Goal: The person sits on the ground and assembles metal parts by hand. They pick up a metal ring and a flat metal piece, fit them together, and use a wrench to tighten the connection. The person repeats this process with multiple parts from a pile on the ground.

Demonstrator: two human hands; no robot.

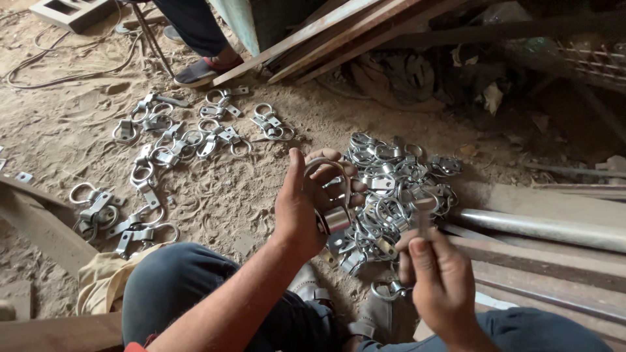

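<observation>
1. While the sandy floor (261,195) fills most of the view, a metal clamp (331,195) is held up in the left hand (303,208), above the knees.
2. The clamp is gripped with the thumb on its near side and the fingers (339,171) curled over its curved band; its flat lower part shows below the palm.
3. The right hand (438,277) is raised just right of the left, with thumb and fingers pressed together on a small thin piece (424,225); what that piece is cannot be told.
4. A pile (398,189) of like clamps is seen on the floor just behind both hands, touching a steel tube (541,228) that lies to the right.
5. Further clamps (176,140) are scattered in groups on the floor to the left, well apart from the pile.
6. A sandalled foot (202,68) of another person is seen at the top, beside leaning planks (339,29).
7. A tan cloth (104,280) lies by the left knee.
</observation>
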